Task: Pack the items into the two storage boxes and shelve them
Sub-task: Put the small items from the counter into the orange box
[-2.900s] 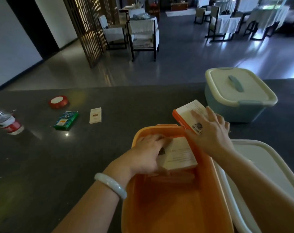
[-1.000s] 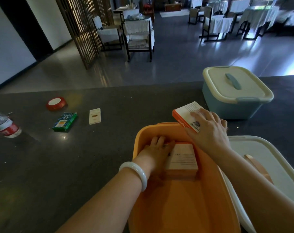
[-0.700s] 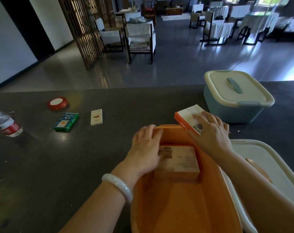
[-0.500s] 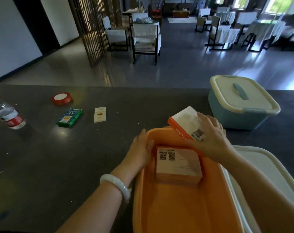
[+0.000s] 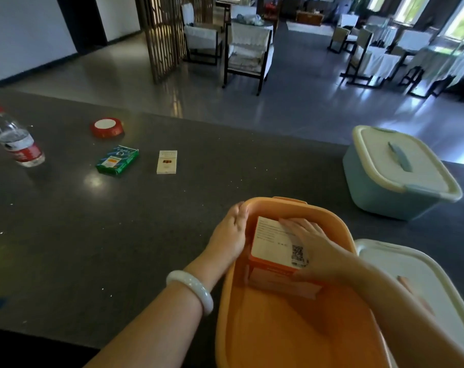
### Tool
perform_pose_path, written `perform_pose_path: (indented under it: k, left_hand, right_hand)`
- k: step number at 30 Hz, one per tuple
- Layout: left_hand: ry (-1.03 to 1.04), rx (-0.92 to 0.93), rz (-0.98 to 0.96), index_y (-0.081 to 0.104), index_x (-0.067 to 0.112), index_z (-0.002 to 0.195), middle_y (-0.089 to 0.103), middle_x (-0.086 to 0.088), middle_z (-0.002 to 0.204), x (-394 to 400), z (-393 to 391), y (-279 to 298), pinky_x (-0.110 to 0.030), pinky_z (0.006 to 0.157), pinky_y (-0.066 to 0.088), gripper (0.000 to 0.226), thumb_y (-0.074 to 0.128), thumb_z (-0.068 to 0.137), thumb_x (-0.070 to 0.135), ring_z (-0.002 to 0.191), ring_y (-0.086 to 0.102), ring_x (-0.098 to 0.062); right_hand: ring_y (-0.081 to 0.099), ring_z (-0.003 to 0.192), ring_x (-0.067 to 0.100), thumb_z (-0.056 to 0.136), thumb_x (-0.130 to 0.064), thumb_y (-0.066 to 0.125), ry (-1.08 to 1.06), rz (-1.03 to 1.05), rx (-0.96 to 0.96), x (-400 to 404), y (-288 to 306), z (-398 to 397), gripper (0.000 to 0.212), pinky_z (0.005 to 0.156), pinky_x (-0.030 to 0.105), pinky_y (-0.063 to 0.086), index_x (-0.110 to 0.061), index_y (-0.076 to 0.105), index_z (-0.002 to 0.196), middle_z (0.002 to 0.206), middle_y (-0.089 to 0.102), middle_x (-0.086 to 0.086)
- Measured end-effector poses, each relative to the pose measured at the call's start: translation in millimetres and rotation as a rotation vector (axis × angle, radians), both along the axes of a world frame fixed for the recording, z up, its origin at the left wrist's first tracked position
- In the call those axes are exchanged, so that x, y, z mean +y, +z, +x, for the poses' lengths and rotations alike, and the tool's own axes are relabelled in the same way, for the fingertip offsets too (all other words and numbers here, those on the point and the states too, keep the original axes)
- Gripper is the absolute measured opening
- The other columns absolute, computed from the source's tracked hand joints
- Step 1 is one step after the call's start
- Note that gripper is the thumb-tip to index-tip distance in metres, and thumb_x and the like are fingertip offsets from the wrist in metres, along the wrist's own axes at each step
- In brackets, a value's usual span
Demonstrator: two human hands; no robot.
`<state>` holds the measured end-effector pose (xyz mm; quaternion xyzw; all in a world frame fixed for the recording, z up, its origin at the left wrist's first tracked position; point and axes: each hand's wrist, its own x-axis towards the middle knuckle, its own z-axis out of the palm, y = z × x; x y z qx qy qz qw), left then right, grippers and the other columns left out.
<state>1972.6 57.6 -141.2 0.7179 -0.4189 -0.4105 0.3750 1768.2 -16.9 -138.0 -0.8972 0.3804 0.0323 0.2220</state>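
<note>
The open orange storage box (image 5: 278, 338) stands at the near edge of the dark counter. Inside it, at the far end, an orange carton with a white printed top (image 5: 270, 235) lies on another carton, which is mostly hidden. My right hand (image 5: 315, 248) holds the top carton, fingers across its white face and thumb on its front side. My left hand (image 5: 229, 235) rests against the box's left rim with straight fingers. A blue storage box with a cream lid (image 5: 400, 176) stands closed at the right.
The orange box's cream lid (image 5: 411, 274) lies right of it. Further left on the counter are a white flat packet (image 5: 166, 162), a green packet (image 5: 117, 161), a red tape roll (image 5: 107, 126) and a water bottle (image 5: 18, 142). Chairs and tables stand beyond the counter.
My left hand let go of the first carton in the box and moved out to the left rim. My right hand brought the orange carton down onto that first carton.
</note>
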Motion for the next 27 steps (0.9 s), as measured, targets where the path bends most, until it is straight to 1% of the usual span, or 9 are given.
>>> perform_pose_path:
  k: [1, 3, 5, 7, 10, 14, 17, 21, 27]
  left_hand:
    - [0.001, -0.009, -0.003, 0.033, 0.037, 0.144, 0.054, 0.010, 0.115, -0.3, 0.1, -1.0, -0.017, 0.062, 0.033, 0.059, 0.014, 0.095, 0.063, 0.080, 0.044, 0.005]
    - [0.002, -0.024, -0.002, 0.032, 0.036, 0.145, 0.054, 0.012, 0.114, -1.1, -0.1, -3.2, -0.015, 0.061, 0.031, 0.059, 0.013, 0.095, 0.063, 0.080, 0.041, 0.005]
    - [0.011, -0.037, -0.003, 0.033, 0.036, 0.144, 0.052, 0.017, 0.103, -1.4, -0.6, -4.2, -0.015, 0.059, 0.030, 0.060, 0.013, 0.095, 0.063, 0.075, 0.041, 0.007]
    - [0.024, -0.051, -0.005, 0.034, 0.035, 0.144, 0.045, 0.022, 0.092, -2.1, -1.3, -4.4, -0.014, 0.057, 0.028, 0.060, 0.014, 0.095, 0.063, 0.071, 0.039, 0.010]
    - [0.035, -0.073, -0.004, 0.034, 0.035, 0.143, 0.041, 0.024, 0.083, -2.7, -1.6, -5.3, -0.015, 0.056, 0.028, 0.058, 0.014, 0.096, 0.062, 0.070, 0.040, 0.010]
    - [0.029, -0.101, -0.023, 0.036, 0.033, 0.141, 0.046, 0.022, 0.084, -1.9, -1.9, -6.6, -0.015, 0.057, 0.030, 0.057, 0.015, 0.097, 0.061, 0.073, 0.045, 0.007]
    - [0.027, -0.109, -0.022, 0.036, 0.031, 0.143, 0.048, 0.019, 0.092, -1.7, -1.7, -6.1, -0.016, 0.057, 0.031, 0.057, 0.015, 0.097, 0.059, 0.072, 0.044, 0.006]
    - [0.029, -0.134, -0.023, 0.040, 0.028, 0.139, 0.049, 0.018, 0.083, -1.6, -2.1, -4.3, -0.015, 0.056, 0.031, 0.055, 0.016, 0.098, 0.057, 0.072, 0.048, 0.004]
    - [0.040, -0.156, -0.016, 0.042, 0.027, 0.136, 0.046, 0.018, 0.080, -0.9, -2.7, -3.9, -0.015, 0.055, 0.030, 0.053, 0.017, 0.099, 0.056, 0.069, 0.046, 0.005]
  right_hand:
    - [0.008, 0.143, 0.010, 0.070, -0.057, 0.074, -0.003, -0.003, 0.013, -1.8, -1.4, 0.1, 0.111, 0.117, 0.040, 0.021, -0.038, 0.000, 0.150, 0.152, 0.009, -0.018]
    - [0.006, 0.143, 0.012, 0.071, -0.053, 0.075, -0.020, 0.004, 0.031, -4.3, -3.0, -0.5, 0.111, 0.118, 0.042, 0.019, -0.037, -0.001, 0.150, 0.153, 0.008, -0.015]
    - [0.006, 0.144, 0.013, 0.071, -0.051, 0.076, -0.028, 0.017, 0.041, -5.1, -3.6, -0.4, 0.112, 0.118, 0.042, 0.018, -0.037, -0.002, 0.150, 0.153, 0.006, -0.015]
    - [0.005, 0.143, 0.014, 0.069, -0.054, 0.077, -0.030, 0.017, 0.050, -4.1, -4.0, 0.3, 0.114, 0.118, 0.042, 0.019, -0.036, -0.002, 0.150, 0.152, 0.005, -0.014]
    - [0.007, 0.142, 0.015, 0.067, -0.064, 0.073, -0.055, -0.015, 0.013, 0.2, -5.0, 2.6, 0.114, 0.117, 0.041, 0.019, -0.036, 0.000, 0.150, 0.152, 0.006, -0.013]
    - [0.010, 0.142, 0.015, 0.070, -0.064, 0.070, -0.066, -0.062, -0.028, 2.2, -5.2, 4.2, 0.107, 0.116, 0.039, 0.018, -0.035, 0.005, 0.150, 0.153, 0.011, -0.011]
    - [0.011, 0.142, 0.015, 0.073, -0.059, 0.071, -0.054, -0.055, -0.009, 1.5, -5.1, 3.3, 0.104, 0.116, 0.038, 0.017, -0.034, 0.007, 0.150, 0.152, 0.013, -0.011]
    - [0.012, 0.142, 0.015, 0.073, -0.054, 0.074, -0.072, -0.033, -0.011, 2.4, -3.6, 3.9, 0.103, 0.117, 0.039, 0.017, -0.034, 0.009, 0.150, 0.152, 0.014, -0.010]
    - [0.008, 0.143, 0.018, 0.074, -0.054, 0.073, -0.093, -0.025, 0.008, 5.5, -1.1, 5.7, 0.105, 0.118, 0.044, 0.019, -0.032, 0.005, 0.151, 0.154, 0.010, -0.009]
